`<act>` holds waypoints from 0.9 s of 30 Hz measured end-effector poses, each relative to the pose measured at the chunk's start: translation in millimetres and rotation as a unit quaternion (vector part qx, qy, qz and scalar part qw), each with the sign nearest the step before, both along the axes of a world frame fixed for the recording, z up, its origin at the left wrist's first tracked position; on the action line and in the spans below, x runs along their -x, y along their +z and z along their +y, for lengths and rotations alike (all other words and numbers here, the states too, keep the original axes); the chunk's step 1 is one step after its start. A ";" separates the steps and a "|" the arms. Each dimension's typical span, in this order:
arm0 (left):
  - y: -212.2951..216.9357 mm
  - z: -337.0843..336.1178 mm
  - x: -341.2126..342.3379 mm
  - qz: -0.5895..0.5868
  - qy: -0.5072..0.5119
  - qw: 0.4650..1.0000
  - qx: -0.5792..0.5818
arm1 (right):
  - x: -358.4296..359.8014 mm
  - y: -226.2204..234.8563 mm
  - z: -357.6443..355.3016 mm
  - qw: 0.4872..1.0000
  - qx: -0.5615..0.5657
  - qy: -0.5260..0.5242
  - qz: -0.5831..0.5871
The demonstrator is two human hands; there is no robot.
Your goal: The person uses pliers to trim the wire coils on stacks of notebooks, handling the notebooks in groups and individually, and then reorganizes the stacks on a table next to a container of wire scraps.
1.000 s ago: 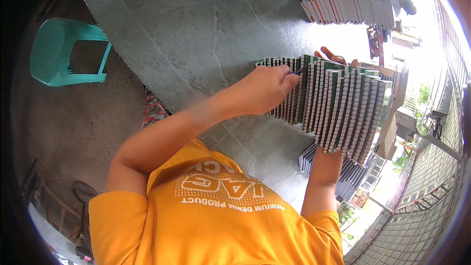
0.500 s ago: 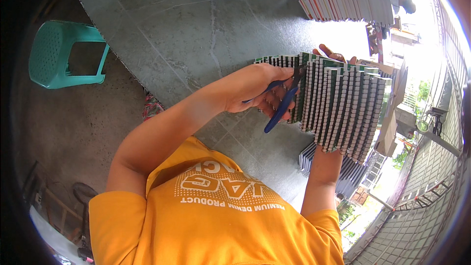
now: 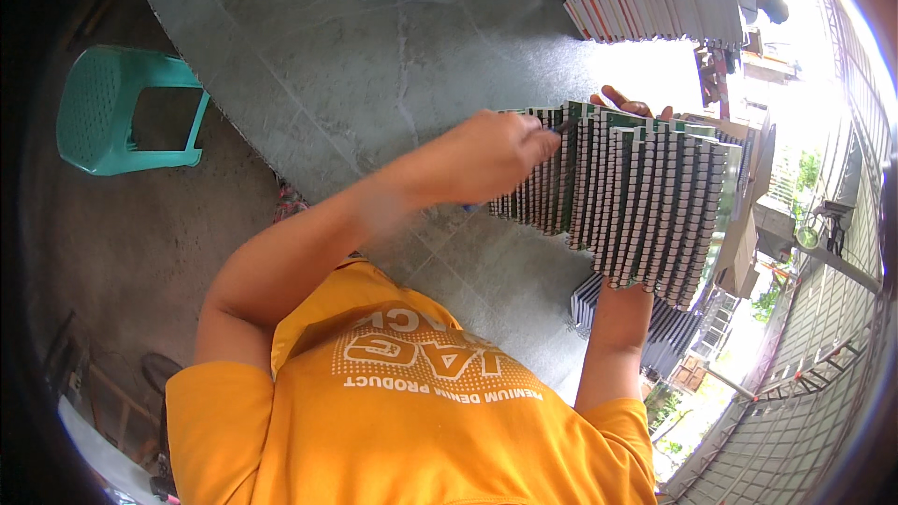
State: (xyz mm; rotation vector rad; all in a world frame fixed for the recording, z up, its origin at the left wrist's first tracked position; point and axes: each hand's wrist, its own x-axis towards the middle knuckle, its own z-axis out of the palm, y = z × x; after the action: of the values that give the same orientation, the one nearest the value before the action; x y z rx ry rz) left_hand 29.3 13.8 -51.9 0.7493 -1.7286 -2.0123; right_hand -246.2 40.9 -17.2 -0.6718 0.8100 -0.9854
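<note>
Scissors (image 3: 470, 208), splayed earlier, now mostly hidden in narrowed left hand (image 3: 505, 157); work stays at adjoining ring-bound stack (image 3: 645, 201); right hand (image 3: 624, 105) beyond, grip unclear.

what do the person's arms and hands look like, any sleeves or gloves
Both forearms are bare below the short orange-yellow sleeves of a shirt with white print on its front. The left hand wears no glove; no watch shows on that arm. The right hand, partly hidden, looks ungloved too.

Left hand (image 3: 502, 157) curled, left arm (image 3: 309, 236) sharply bent; right hand (image 3: 623, 103) mostly hidden, right forearm (image 3: 617, 329) extended forward.
</note>
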 end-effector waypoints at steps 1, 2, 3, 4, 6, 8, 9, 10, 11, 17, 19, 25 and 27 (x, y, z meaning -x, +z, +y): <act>1.4 -5.8 -2.6 0.048 -0.026 0.992 -0.118 | 1.5 0.7 -0.2 1.000 0.000 -0.003 0.026; 1.4 -10.6 -3.1 0.095 -0.052 0.966 -0.234 | 1.1 1.2 0.5 1.000 -0.005 -0.012 0.025; 0.0 -14.5 -2.5 0.102 -0.073 0.962 -0.241 | 0.2 1.2 1.2 0.999 -0.012 -0.019 0.023; -0.5 -15.4 -1.3 0.109 -0.075 0.957 -0.258 | -0.6 1.2 1.4 0.999 -0.019 -0.026 0.021; -0.7 -16.3 2.3 0.125 -0.079 0.945 -0.292 | -2.6 3.4 -0.7 0.999 -0.027 -0.015 0.009; 3.1 -19.1 4.1 0.106 -0.087 0.951 -0.277 | -4.2 8.1 1.9 0.999 -0.033 -0.019 0.010; 6.9 -20.1 6.7 0.100 -0.096 0.953 -0.268 | -5.8 14.5 6.0 0.999 -0.032 -0.031 0.021; 7.0 -12.4 13.3 0.051 -0.020 0.996 -0.067 | -6.4 20.5 10.2 0.998 -0.030 -0.042 0.032; -2.8 1.8 14.1 -0.021 0.078 0.988 0.131 | -9.4 6.6 2.3 0.999 -0.032 -0.023 0.000; -5.3 -4.3 3.0 0.075 0.025 0.997 0.000 | -5.5 9.5 -0.6 0.998 -0.054 -0.033 -0.007; -3.6 -5.2 1.3 0.122 -0.022 0.981 -0.146 | -4.0 6.7 0.3 0.998 -0.041 -0.034 -0.020; -0.9 -4.0 5.9 0.172 -0.080 0.908 -0.373 | -2.9 5.2 1.4 0.998 -0.043 -0.026 -0.031; -2.1 -5.5 6.9 0.175 -0.076 0.901 -0.389 | -1.4 7.9 -1.4 0.997 -0.061 -0.010 -0.049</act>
State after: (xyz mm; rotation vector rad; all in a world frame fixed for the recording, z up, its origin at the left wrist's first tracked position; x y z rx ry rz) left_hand 22.4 8.3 -54.0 0.4172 -0.7679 -2.7620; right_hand -244.9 39.6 -9.3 -0.5069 0.7856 -0.9705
